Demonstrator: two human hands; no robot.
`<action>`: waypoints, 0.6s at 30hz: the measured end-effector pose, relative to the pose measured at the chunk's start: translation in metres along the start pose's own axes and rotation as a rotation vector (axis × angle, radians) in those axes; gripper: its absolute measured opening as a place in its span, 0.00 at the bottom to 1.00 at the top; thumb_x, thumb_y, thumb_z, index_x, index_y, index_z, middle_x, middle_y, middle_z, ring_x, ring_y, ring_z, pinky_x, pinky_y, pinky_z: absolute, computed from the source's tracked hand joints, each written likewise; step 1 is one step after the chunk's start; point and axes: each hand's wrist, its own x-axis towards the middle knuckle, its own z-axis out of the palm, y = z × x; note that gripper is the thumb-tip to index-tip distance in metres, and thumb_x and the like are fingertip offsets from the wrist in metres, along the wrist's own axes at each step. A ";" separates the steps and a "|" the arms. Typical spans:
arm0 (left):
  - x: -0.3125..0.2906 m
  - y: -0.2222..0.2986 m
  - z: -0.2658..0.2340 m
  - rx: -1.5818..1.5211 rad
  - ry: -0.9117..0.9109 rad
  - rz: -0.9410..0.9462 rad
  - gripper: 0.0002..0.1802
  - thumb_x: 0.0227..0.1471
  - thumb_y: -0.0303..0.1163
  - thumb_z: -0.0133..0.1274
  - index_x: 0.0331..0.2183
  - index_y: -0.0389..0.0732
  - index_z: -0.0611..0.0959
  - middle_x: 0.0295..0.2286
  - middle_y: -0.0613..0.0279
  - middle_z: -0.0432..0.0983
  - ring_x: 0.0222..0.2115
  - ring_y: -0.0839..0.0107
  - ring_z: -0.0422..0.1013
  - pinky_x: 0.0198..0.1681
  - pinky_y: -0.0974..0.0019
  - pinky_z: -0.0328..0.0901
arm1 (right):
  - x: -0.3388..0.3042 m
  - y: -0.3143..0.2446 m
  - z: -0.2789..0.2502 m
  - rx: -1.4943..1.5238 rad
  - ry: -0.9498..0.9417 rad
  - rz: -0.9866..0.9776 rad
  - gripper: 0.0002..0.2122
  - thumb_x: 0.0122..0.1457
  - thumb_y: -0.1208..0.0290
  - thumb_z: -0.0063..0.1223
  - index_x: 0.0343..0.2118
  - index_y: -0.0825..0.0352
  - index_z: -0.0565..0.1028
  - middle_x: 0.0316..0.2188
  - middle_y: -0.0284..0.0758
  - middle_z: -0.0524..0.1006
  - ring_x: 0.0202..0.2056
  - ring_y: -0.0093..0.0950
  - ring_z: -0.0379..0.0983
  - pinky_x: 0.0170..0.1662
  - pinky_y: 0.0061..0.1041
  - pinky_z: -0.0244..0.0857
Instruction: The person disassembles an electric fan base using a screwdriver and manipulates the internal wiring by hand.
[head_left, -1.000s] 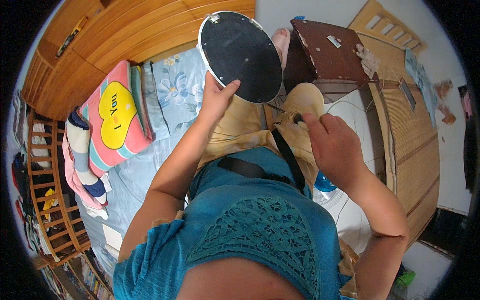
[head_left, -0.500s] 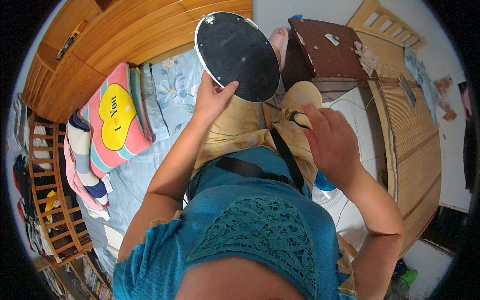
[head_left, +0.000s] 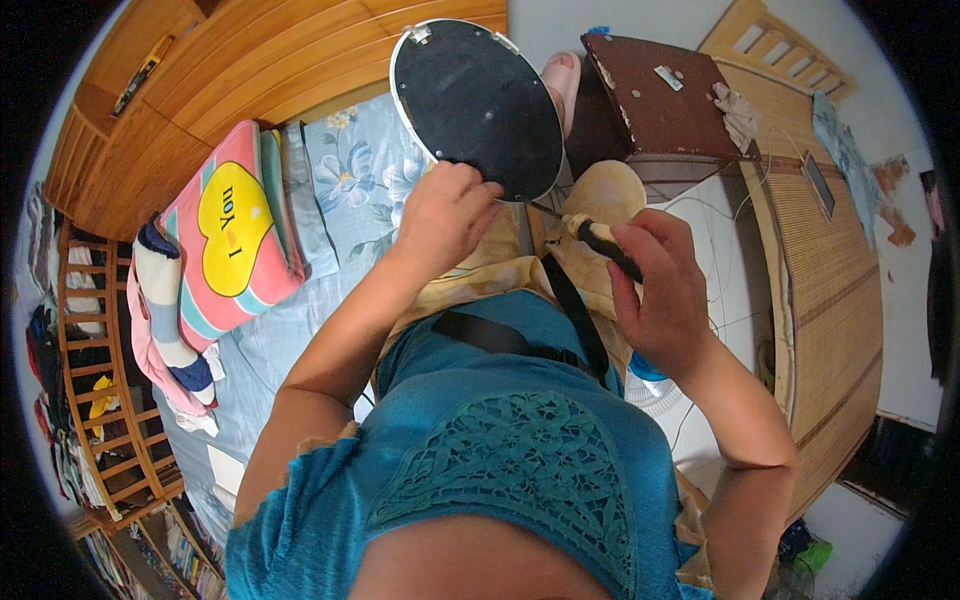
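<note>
Beyond the person's lap (head_left: pixel 492 255), an oval black panel (head_left: pixel 475 105), white-rimmed and bright-dotted, meets the left hand (head_left: pixel 443 212), fingers bent, grip partly hidden; the right hand (head_left: pixel 667 290) has fingers closed around a screwdriver (head_left: pixel 592 236)

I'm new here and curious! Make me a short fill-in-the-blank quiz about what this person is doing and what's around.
1. The right hand grips a screwdriver-like tool by its ____.
2. The left hand is at the lower edge of a rounded panel whose face is ____.
3. The large patch on the pink bedding is ____.

Missing words: handle; black; yellow.
</note>
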 end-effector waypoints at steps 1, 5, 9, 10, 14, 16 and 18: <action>0.000 0.001 0.006 0.000 -0.017 0.016 0.12 0.33 0.25 0.59 0.28 0.41 0.80 0.26 0.61 0.67 0.29 0.61 0.65 0.30 0.62 0.62 | -0.001 0.001 -0.001 -0.045 -0.029 -0.043 0.22 0.47 0.82 0.54 0.46 0.65 0.62 0.42 0.46 0.64 0.39 0.40 0.68 0.37 0.31 0.67; 0.001 -0.002 0.029 -0.001 -0.047 0.066 0.15 0.32 0.25 0.58 0.30 0.42 0.79 0.28 0.61 0.66 0.30 0.61 0.64 0.31 0.61 0.60 | -0.004 0.008 0.001 0.006 -0.039 -0.130 0.26 0.47 0.83 0.53 0.50 0.63 0.59 0.46 0.48 0.60 0.44 0.39 0.66 0.38 0.29 0.68; 0.004 -0.003 0.038 0.106 -0.038 0.091 0.10 0.36 0.28 0.53 0.28 0.44 0.80 0.26 0.64 0.65 0.30 0.65 0.63 0.30 0.63 0.58 | 0.000 -0.004 -0.007 0.030 -0.118 0.030 0.29 0.47 0.84 0.52 0.53 0.62 0.56 0.48 0.47 0.60 0.45 0.42 0.66 0.40 0.31 0.68; 0.004 -0.002 0.040 0.116 -0.032 0.085 0.09 0.36 0.28 0.53 0.28 0.44 0.80 0.26 0.65 0.64 0.30 0.65 0.63 0.30 0.64 0.58 | -0.003 -0.003 -0.005 0.048 -0.127 0.105 0.30 0.47 0.83 0.52 0.54 0.63 0.55 0.48 0.47 0.61 0.45 0.42 0.66 0.40 0.31 0.67; 0.006 0.001 0.042 0.147 -0.025 0.064 0.08 0.36 0.28 0.53 0.26 0.44 0.79 0.26 0.65 0.64 0.30 0.65 0.63 0.29 0.63 0.57 | 0.000 0.001 -0.005 0.065 -0.004 0.076 0.27 0.47 0.80 0.53 0.52 0.65 0.59 0.43 0.47 0.64 0.40 0.45 0.66 0.42 0.37 0.64; 0.006 0.003 0.040 0.142 -0.029 0.047 0.09 0.35 0.28 0.54 0.26 0.44 0.79 0.26 0.65 0.64 0.30 0.65 0.63 0.29 0.63 0.57 | 0.002 0.006 -0.005 0.043 0.042 -0.007 0.26 0.48 0.78 0.53 0.52 0.65 0.59 0.42 0.46 0.65 0.40 0.46 0.66 0.42 0.37 0.64; 0.009 0.005 0.038 0.121 -0.032 0.031 0.10 0.34 0.28 0.55 0.26 0.44 0.79 0.26 0.65 0.65 0.30 0.65 0.63 0.30 0.63 0.57 | -0.001 0.009 -0.004 0.084 0.066 0.025 0.26 0.48 0.78 0.53 0.52 0.65 0.60 0.41 0.46 0.65 0.40 0.46 0.65 0.42 0.38 0.64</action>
